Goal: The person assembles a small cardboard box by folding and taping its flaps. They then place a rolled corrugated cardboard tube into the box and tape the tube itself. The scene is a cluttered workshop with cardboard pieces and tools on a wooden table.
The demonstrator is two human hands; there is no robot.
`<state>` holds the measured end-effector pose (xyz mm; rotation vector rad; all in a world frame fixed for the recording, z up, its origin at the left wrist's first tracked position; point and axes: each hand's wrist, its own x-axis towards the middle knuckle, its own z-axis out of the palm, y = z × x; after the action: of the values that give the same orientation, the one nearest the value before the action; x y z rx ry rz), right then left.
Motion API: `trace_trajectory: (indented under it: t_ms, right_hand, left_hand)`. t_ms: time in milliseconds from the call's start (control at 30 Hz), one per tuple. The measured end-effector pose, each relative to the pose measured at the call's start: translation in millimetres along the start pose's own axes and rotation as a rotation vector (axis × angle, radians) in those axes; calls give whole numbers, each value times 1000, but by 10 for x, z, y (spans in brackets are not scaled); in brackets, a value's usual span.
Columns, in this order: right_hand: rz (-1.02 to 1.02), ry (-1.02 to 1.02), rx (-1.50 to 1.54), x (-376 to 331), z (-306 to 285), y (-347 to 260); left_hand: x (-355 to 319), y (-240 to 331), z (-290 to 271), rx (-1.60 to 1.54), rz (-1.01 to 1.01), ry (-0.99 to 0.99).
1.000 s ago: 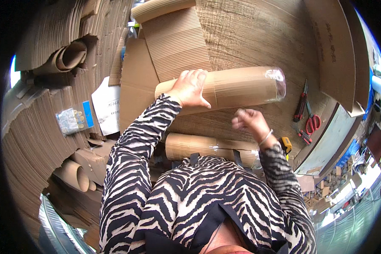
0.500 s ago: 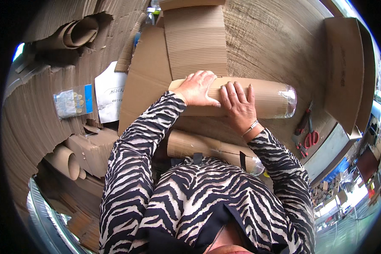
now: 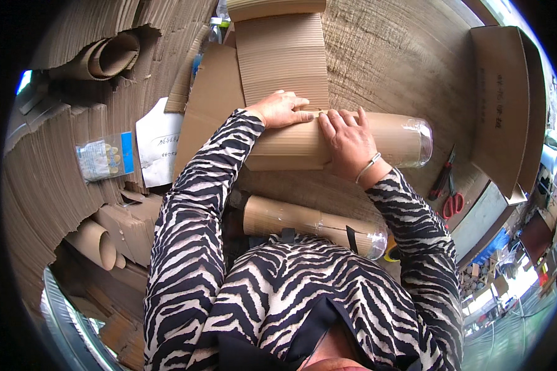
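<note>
A corrugated cardboard roll (image 3: 397, 137) lies crosswise on the wooden table, its right end covered in clear, shiny wrap. A ribbed cardboard strip (image 3: 283, 55) runs away from its far side, its far end curled. My left hand (image 3: 280, 110) is closed over the roll's far edge, thumb and fingers at the strip's near end. Just right of it my right hand (image 3: 351, 145) lies on top of the roll, fingers stretched out and pressing down. Another wrapped cardboard roll (image 3: 303, 217) with a dark band sits between the first one and my body.
Red-handled scissors (image 3: 453, 204) and a dark-bladed tool (image 3: 440, 179) lie to the right, by an open cardboard box (image 3: 504, 108). Stacked cardboard (image 3: 49, 154) fills the left side, with a plastic packet (image 3: 105, 157) and a white paper (image 3: 156, 145). A bottle (image 3: 215, 31) stands far left.
My left hand has shifted slightly left and away, its spread fingers drawing together at the roll's far edge. My right hand has slid a little away from me over the roll.
</note>
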<state>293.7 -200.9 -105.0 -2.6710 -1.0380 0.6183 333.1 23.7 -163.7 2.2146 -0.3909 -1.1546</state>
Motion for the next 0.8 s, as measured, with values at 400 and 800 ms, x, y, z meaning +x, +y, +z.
trace_trajectory:
  t_ms: [400, 800]
  right_hand:
    - [67, -315, 43, 492, -338, 231]
    - [-9, 336, -302, -202, 290, 74]
  left_hand:
    - [-37, 415, -97, 186, 81, 65]
    - [190, 248, -266, 80, 72, -53]
